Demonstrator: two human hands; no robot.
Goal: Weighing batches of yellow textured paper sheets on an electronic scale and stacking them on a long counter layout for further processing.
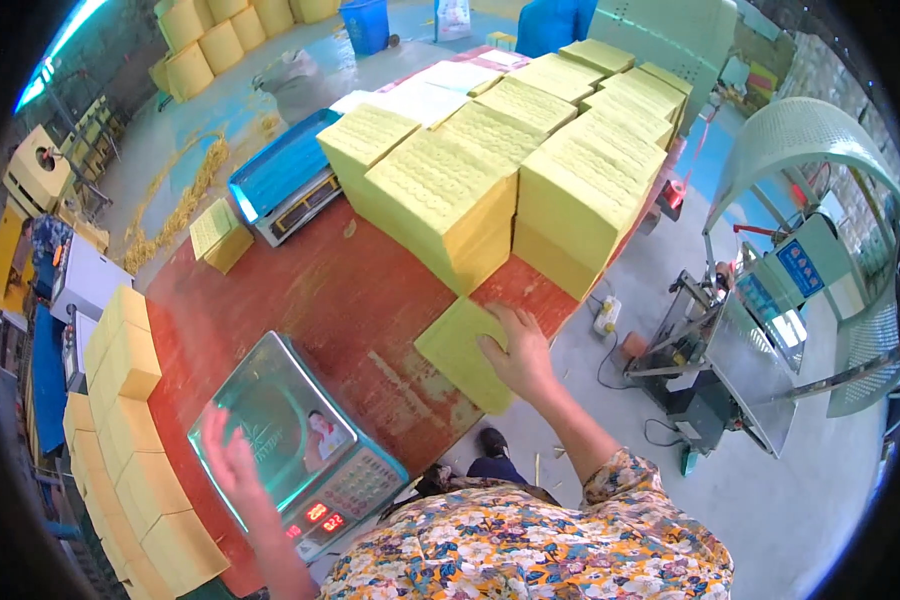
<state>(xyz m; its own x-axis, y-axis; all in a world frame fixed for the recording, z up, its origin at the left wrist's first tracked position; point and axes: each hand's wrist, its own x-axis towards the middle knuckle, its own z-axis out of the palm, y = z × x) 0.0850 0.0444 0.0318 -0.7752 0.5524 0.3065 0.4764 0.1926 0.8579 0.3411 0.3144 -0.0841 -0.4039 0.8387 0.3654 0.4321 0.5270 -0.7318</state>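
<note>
My right hand (518, 352) lies with fingers spread on a thin, flat stack of yellow joss paper (460, 345) at the table's near right edge. My left hand (235, 465) is above the left side of a digital weighing scale (280, 430); it is slightly blurred, with its fingers stretched out and nothing visible in them. The scale has a shiny green-rimmed plate, a keypad and lit red digits. Just beyond my right hand stand tall blocks of yellow joss paper (450, 190), their tops punched with rows of round marks.
The red table (310, 290) also bears a small joss paper block (220, 237) and a second scale with a blue tray (285, 165). Yellow blocks (135, 440) line its left side. A metal machine with a perforated guard (810, 150) stands right; a blue bin (366, 25) is behind.
</note>
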